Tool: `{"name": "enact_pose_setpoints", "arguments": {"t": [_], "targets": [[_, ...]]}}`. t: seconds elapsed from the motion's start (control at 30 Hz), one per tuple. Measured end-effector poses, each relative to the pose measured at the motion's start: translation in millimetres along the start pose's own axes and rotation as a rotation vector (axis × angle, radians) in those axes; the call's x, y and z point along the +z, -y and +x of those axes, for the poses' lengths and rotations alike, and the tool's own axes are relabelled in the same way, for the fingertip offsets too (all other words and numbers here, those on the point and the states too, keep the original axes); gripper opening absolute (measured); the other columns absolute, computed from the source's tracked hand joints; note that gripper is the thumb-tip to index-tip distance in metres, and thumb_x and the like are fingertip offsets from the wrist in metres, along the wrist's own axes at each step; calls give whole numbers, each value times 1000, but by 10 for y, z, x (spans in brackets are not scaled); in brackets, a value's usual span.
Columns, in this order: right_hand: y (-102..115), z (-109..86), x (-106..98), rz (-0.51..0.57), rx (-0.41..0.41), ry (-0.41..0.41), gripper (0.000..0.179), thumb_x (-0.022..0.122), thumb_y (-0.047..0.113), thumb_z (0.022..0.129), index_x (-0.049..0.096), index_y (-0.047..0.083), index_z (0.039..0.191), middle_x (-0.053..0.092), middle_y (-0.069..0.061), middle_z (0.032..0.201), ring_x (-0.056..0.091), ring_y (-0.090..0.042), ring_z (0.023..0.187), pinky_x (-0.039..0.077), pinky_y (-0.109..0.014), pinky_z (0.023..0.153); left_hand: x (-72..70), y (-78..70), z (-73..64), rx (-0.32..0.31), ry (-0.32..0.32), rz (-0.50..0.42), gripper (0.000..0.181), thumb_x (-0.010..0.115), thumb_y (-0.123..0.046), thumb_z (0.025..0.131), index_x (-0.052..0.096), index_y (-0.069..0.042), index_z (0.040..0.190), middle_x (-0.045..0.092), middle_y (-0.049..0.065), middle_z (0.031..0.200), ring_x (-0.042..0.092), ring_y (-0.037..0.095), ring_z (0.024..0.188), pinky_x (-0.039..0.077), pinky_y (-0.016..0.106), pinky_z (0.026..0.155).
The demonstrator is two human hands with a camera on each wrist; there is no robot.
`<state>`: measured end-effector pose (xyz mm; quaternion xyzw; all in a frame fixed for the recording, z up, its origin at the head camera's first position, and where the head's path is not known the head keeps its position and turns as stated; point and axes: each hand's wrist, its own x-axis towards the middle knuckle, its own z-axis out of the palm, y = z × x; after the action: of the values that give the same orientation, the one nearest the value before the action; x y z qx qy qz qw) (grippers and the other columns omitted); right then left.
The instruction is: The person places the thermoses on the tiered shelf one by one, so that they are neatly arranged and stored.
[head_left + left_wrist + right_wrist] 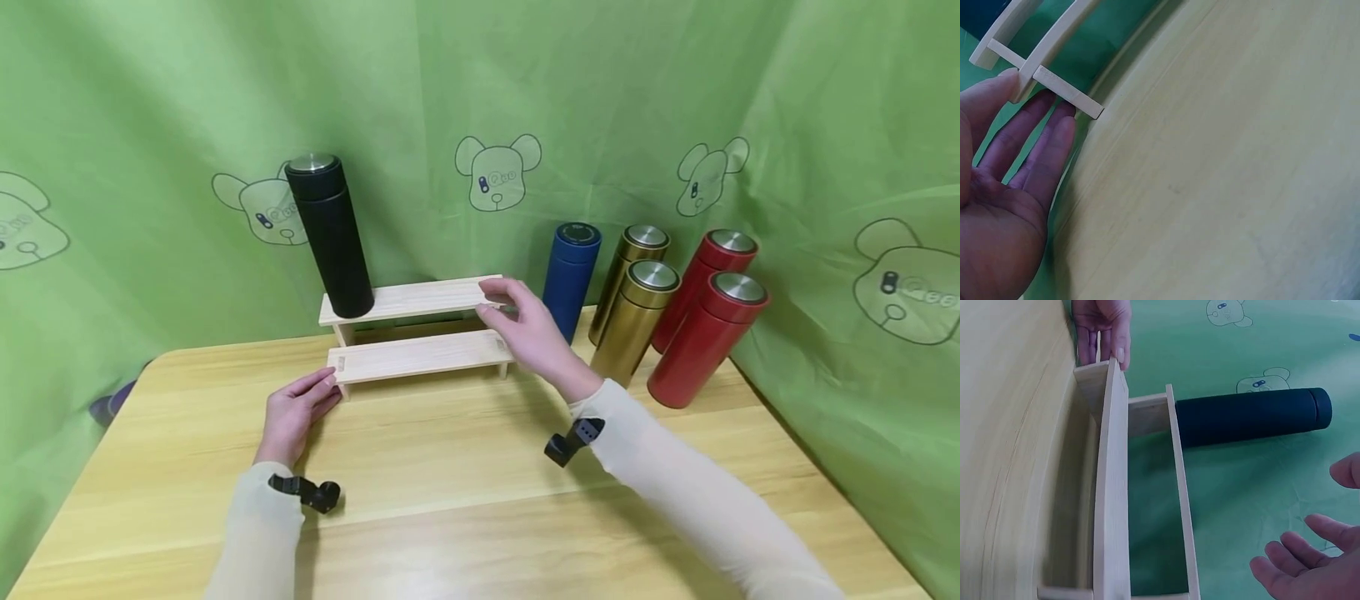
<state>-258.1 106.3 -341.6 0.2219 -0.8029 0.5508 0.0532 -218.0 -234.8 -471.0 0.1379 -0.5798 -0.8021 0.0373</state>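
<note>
A two-tier pale wooden shelf rack (420, 357) stands near the table's far edge. On the left end of its upper board, a black thermos bottle (332, 242) stands upright. My left hand (294, 415) holds the lower board's left end; in the left wrist view the thumb (999, 94) touches the board end, with the other fingers beside the leg. My right hand (536, 337) is over the rack's right end, fingers spread and nothing between them. The right wrist view shows this hand (1319, 569) apart from the boards.
To the right of the rack stand a blue bottle (572, 275), two gold bottles (626, 329) and two red bottles (697, 350), all upright with lids on. Behind the wooden table (420, 517) hangs a green curtain (405, 100) with bear-head prints.
</note>
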Motion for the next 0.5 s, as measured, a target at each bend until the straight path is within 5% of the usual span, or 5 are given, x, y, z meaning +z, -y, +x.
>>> {"name": "enact_pose_setpoints", "arguments": {"t": [0.5], "targets": [[-108,-293,-359,-12,24,32,42,60,22,100,53,2,136,57,-12,132,52,-27,123,43,-44,108,6,1,12,-7,-13,-18,32,67,2,92,63,6,123,72,0,98,70,17,92,54,35,95]]}}
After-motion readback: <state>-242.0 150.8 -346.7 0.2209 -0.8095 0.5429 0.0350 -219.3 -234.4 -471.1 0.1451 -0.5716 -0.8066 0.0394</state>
